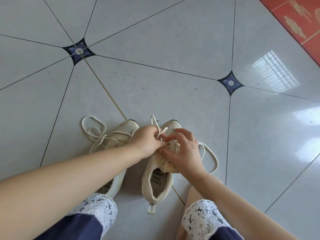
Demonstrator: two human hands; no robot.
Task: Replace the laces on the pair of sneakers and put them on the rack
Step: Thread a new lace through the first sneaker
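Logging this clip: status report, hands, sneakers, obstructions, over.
Left hand gripping lace over right sneaker's eyelets. Right hand pinching same lace. Left sneaker alongside, loose lace on floor. No rack in view.

Beige mesh-cloth sneakers (160,170) with woven cream laces (94,134) sit on glossy, smooth grey floor tiles (173,49).
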